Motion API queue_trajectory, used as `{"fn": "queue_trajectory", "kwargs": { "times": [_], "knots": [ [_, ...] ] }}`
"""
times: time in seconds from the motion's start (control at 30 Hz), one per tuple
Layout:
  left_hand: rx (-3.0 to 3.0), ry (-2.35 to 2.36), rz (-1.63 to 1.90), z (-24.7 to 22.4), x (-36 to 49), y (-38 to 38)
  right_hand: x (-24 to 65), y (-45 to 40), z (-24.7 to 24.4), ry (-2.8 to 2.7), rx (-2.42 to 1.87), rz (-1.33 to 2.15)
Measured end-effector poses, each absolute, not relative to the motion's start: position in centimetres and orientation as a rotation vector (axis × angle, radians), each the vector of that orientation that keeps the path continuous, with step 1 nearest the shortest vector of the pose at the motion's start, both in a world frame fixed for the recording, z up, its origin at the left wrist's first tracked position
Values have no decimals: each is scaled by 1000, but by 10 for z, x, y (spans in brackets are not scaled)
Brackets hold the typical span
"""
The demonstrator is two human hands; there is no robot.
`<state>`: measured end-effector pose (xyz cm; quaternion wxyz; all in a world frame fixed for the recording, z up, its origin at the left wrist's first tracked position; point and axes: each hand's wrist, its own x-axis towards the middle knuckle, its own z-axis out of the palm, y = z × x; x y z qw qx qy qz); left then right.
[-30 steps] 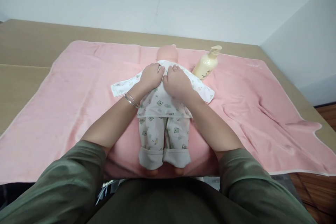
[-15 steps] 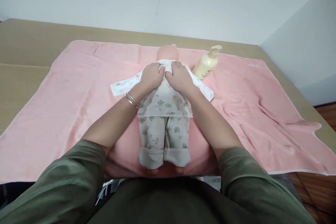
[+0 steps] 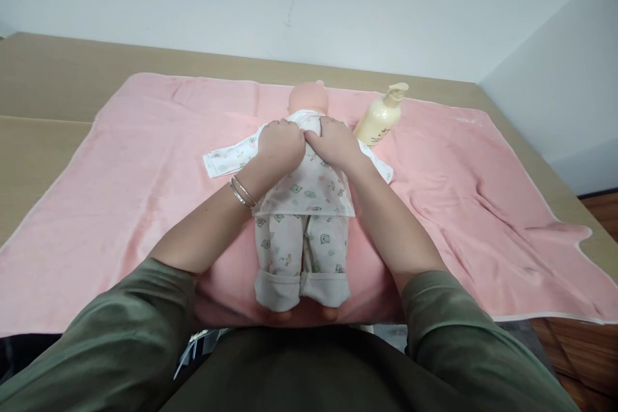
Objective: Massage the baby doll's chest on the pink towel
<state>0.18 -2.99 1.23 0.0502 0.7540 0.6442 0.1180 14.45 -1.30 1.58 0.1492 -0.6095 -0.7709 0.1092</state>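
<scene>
A baby doll (image 3: 308, 98) lies along the pink blanket, its bald head away from me and its face out of sight. It wears a white printed shirt (image 3: 309, 193) and matching pants (image 3: 326, 241) with turned-up cuffs. On the left of the upper shirt rests my left hand (image 3: 281, 145), fingers curled under into a closed shape; whether cloth is inside is hidden. My right hand (image 3: 335, 141) lies on the right of the upper shirt, thumb stretched towards the left hand and fingers bent slightly over the cloth. The two hands nearly meet at the middle.
A cream pump bottle (image 3: 379, 119) lies tilted on the blanket, right of the doll's shoulder. The pink blanket (image 3: 145, 141) spreads over a wooden table (image 3: 58, 71), with wrinkles on the right. A white wall (image 3: 193, 0) stands behind.
My left hand has gone from lying flat with its thumb out to curled fingers. My right hand's fingers have drawn back a little towards me. The doll and bottle stay in place.
</scene>
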Motion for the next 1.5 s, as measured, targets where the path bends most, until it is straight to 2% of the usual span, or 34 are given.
{"fn": "queue_trajectory", "kwargs": {
  "times": [0.13,0.37,0.53,0.77,1.17,1.33,1.5],
  "knots": [
    [2264,1970,283,18,2,-32,139,-18,15,-2252,-1780,240],
    [2284,1851,349,5,-12,-4,113,-47,21,-2345,-1931,12],
    [2333,1862,343,7,-10,-11,125,-40,27,-2344,-1882,157],
    [2470,1804,27,26,-7,-39,142,-11,16,-2284,-1772,268],
    [2358,1809,364,1,-13,-6,112,-47,7,-2300,-1871,7],
    [2358,1791,485,-8,-11,-5,119,-37,10,-2341,-1806,68],
    [2270,1884,570,-17,-7,-4,136,-10,1,-2221,-1775,294]
  ]
}}
